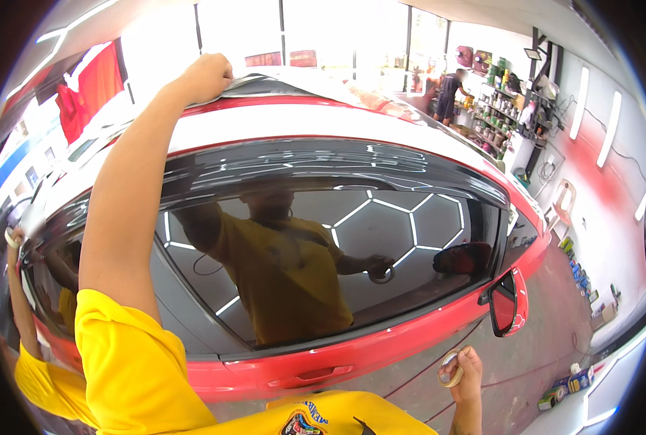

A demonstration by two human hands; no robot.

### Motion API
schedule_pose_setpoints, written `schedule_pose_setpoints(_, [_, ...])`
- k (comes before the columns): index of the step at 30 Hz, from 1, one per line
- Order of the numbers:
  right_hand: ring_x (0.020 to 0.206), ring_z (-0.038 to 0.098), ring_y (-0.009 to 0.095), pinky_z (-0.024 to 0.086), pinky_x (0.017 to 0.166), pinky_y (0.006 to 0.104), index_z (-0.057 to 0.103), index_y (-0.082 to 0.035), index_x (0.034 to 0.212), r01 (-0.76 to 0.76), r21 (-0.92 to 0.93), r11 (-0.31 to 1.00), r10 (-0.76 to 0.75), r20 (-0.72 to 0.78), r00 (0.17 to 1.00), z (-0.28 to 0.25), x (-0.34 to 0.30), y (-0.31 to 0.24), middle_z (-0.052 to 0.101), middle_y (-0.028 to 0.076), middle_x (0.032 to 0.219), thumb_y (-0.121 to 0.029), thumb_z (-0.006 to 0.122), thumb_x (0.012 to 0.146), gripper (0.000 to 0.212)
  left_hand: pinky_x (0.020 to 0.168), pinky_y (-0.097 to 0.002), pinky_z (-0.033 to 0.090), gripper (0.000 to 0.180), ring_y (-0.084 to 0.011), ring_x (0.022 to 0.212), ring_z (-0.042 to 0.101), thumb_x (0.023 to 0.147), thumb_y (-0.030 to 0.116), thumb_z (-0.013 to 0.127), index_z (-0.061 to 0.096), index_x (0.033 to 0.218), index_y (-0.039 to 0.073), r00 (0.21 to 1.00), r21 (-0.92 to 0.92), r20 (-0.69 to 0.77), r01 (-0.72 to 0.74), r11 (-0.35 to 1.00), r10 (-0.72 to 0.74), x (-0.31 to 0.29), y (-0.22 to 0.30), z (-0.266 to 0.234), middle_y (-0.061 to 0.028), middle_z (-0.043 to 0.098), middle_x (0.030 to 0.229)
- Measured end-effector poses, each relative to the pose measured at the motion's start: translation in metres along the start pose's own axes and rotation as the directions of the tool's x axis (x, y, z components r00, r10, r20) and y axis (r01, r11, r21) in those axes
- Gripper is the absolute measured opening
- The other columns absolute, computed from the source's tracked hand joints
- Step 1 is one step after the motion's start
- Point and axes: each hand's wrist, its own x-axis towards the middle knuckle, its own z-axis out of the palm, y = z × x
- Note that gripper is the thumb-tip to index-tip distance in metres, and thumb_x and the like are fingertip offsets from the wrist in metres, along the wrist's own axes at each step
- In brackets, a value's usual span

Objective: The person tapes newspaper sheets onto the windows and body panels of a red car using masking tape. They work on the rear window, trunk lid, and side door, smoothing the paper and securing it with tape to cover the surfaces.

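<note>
Left hand (203, 76) (grip unclear) tops glossy red car (395, 344), eleven o'clock; right hand (470, 373) holds beige tape ring (455, 377), five o'clock; dark window (323, 268) untaped.

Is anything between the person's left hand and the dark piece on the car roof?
Nothing visible: the left hand is right at the left end of the dark piece on the car roof. Whether its fingers grip it is hidden. The tape roll is well clear, in the right hand.
</note>
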Motion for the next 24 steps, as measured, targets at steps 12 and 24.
schedule_pose_setpoints(12, [0.058,0.068,0.025,0.061,0.058,0.0395,0.052,-0.009,0.095,0.003,-0.078,0.997,-0.008,-0.054,0.999,-0.004,0.003,0.001,0.067,0.012,0.072,-0.016,0.059,0.11,0.018,0.074,-0.0387,0.05,0.032,-0.0213,0.072,0.06,0.088,0.027,0.092,0.077,0.089,-0.001,0.957,-0.475,-0.051,0.227,0.85,-0.284,0.015,-0.02,-0.007,-0.0113,0.067,0.074])
schedule_pose_setpoints(24, [0.067,0.064,0.014,0.055,0.056,0.0303,0.056,-0.006,0.133,0.442,-0.419,0.793,-0.471,0.036,0.881,0.08,0.026,-0.065,0.062,0.006,0.088,-0.02,0.064,0.111,0.026,0.089,-0.0512,0.055,0.022,-0.0443,0.104,0.071,0.1,0.008,0.068,0.075,0.121,0.006,0.592,-0.089,-0.802,0.011,0.996,-0.079,0.018,0.001,-0.059,-0.0207,0.076,0.113])
